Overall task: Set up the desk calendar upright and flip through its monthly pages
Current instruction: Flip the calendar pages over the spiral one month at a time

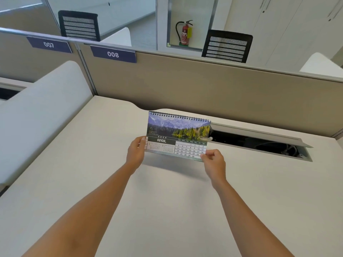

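A spiral-bound desk calendar [178, 134] is held just above the white desk [167, 210], its face towards me. The page shows a mountain lake photo and the month APRIL 2026. The spiral binding runs along its top edge. My left hand [136, 152] grips the calendar's lower left edge, thumb on the front. My right hand [213, 161] pinches the lower right corner. A shadow lies on the desk under the calendar. Its back and stand are hidden.
An open cable tray [259, 143] with dark wires is cut into the desk right behind the calendar. A beige partition [204, 86] with labels 007 and 008 closes the far side. A white side divider [42, 112] stands at left. Black chairs and a fire extinguisher [185, 33] are beyond.
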